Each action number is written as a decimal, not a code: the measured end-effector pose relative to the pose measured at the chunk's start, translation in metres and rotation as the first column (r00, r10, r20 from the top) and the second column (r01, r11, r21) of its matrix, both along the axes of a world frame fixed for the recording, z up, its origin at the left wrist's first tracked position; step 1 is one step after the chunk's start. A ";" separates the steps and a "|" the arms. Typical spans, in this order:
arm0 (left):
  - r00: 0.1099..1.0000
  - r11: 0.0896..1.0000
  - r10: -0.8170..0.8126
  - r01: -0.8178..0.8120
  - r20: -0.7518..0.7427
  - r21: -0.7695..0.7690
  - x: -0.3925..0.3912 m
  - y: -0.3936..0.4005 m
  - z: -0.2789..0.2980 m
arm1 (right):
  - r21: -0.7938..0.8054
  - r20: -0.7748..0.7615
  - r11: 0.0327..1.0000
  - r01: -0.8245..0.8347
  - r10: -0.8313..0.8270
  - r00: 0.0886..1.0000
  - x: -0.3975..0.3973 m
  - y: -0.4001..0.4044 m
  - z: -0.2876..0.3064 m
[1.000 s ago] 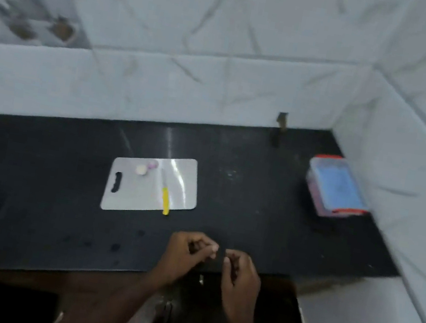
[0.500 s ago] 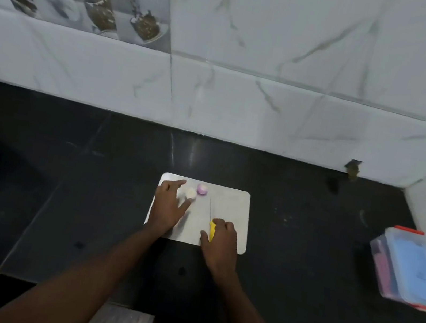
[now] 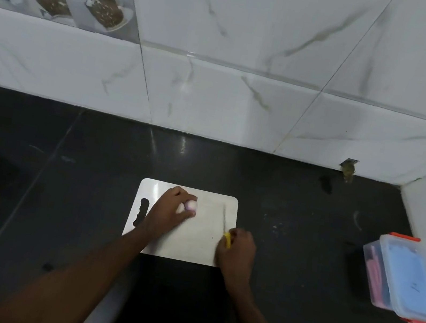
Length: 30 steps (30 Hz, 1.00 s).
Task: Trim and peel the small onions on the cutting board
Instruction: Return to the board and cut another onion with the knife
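A white cutting board (image 3: 192,245) lies on the black counter. My left hand (image 3: 168,210) curls round a small purple-white onion (image 3: 191,205) near the board's far left; a second pale onion (image 3: 181,208) sits partly hidden under the fingers. My right hand (image 3: 237,250) grips the yellow handle of a small knife (image 3: 226,228) at the board's right edge. The thin blade points away from me, lying over the board.
The black counter (image 3: 293,231) ends at a white marble-tiled wall behind and on the right. A clear plastic box with orange clips and a blue lid (image 3: 409,278) stands at the right. A small dark fitting (image 3: 348,170) sits at the wall's foot.
Both hands came from the counter's front edge to the board. The left hand closed round the purple onion, and the right hand took the knife handle and shifted it rightward.
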<state>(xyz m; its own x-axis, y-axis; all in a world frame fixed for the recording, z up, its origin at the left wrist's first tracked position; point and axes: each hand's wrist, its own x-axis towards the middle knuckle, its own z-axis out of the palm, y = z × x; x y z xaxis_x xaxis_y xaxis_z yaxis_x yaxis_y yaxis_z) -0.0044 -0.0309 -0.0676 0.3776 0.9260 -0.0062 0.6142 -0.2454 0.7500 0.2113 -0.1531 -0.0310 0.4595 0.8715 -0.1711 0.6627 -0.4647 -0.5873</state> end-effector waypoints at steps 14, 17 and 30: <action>0.968 0.971 -0.239 0.240 -0.082 0.009 0.009 -0.010 0.011 | 0.134 0.136 0.987 -0.093 0.075 0.988 0.014 0.019 0.003; 0.965 0.969 -0.240 0.245 -0.109 0.041 -0.005 -0.010 0.008 | 0.103 0.035 0.942 -0.319 0.317 0.948 -0.012 0.036 -0.005; 0.975 0.988 -0.126 0.139 -0.181 0.060 -0.033 -0.007 0.022 | 0.108 0.080 0.913 -0.393 0.386 0.919 -0.043 0.044 -0.019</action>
